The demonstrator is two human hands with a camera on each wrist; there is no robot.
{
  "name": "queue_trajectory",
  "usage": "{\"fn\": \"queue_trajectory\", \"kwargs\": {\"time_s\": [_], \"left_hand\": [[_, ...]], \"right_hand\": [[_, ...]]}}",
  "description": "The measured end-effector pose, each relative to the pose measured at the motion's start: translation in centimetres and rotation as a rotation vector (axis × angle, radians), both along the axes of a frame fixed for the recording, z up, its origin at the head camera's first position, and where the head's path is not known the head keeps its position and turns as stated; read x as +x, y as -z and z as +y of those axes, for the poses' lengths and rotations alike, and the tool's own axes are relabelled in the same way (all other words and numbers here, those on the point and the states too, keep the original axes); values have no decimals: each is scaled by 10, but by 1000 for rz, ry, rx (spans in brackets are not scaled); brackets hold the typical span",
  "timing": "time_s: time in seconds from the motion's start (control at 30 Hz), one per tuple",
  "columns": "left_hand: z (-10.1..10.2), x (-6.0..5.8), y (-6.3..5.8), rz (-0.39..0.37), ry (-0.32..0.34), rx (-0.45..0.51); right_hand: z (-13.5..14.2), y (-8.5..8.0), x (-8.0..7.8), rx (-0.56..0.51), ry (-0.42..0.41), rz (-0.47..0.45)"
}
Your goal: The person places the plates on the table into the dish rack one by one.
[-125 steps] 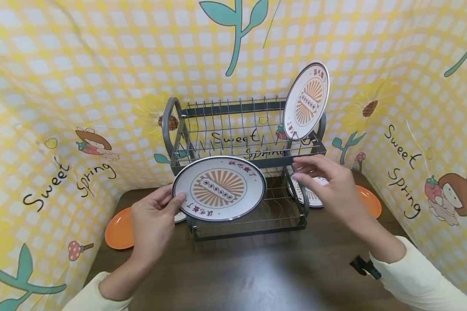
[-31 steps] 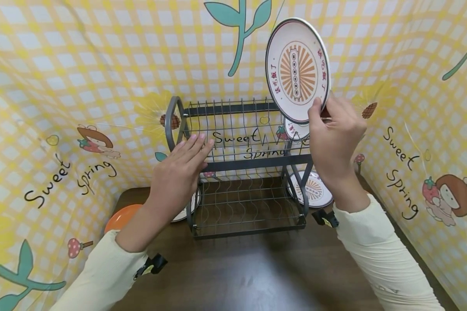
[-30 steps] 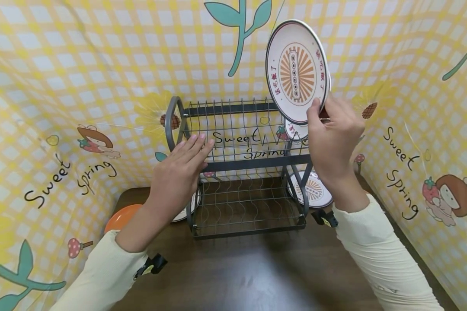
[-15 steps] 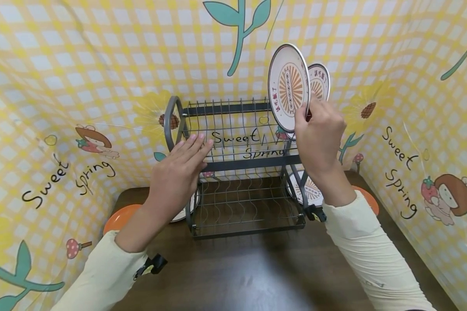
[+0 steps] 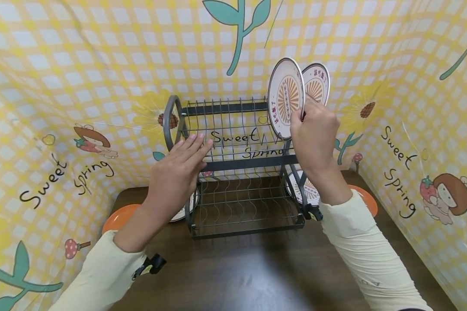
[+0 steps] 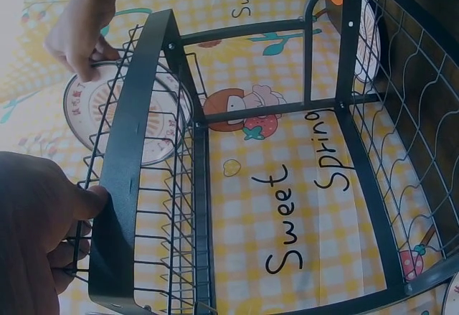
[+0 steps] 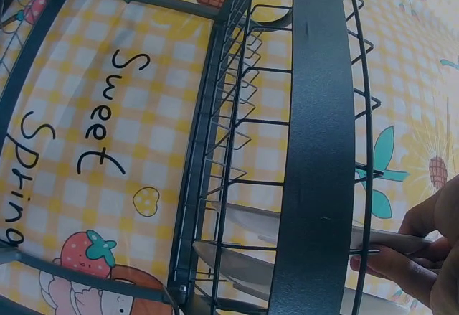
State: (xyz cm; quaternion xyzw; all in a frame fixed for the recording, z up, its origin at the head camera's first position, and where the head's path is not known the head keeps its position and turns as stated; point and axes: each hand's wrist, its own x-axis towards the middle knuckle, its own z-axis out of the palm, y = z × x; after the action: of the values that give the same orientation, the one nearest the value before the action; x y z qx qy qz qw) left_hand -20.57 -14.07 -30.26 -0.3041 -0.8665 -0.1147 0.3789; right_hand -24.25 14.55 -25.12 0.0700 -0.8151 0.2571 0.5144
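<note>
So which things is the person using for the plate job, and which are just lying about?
In use:
held plate, pinched by the right fingers
rack, touched by the left fingers
standing plate, already in the rack

Lying about:
left orange plate
right orange plate
left white plate and right white plate, maybe for later

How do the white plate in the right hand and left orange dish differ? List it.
Look: the white plate bears a printed sunburst; the orange dish shows none.
Pose: the white plate stands steeply at the rack's upper tier; the orange dish lies on the table.
Hold: the right hand pinches the white plate, not the orange dish.
</note>
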Motion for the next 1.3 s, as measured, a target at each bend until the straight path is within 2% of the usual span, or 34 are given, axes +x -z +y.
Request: {"fn": "queue_trajectory", "kwargs": {"time_s": [0.87, 1.13, 1.3], "left_hand": [[1, -1, 2, 27, 8, 18], [3, -2, 3, 65, 7, 21], [4, -3, 5, 77, 9, 32]], "right_hand": [[-1, -10, 0, 75, 79, -245], [2, -15, 3, 106, 110, -334], [2, -18, 6, 107, 121, -422]]}}
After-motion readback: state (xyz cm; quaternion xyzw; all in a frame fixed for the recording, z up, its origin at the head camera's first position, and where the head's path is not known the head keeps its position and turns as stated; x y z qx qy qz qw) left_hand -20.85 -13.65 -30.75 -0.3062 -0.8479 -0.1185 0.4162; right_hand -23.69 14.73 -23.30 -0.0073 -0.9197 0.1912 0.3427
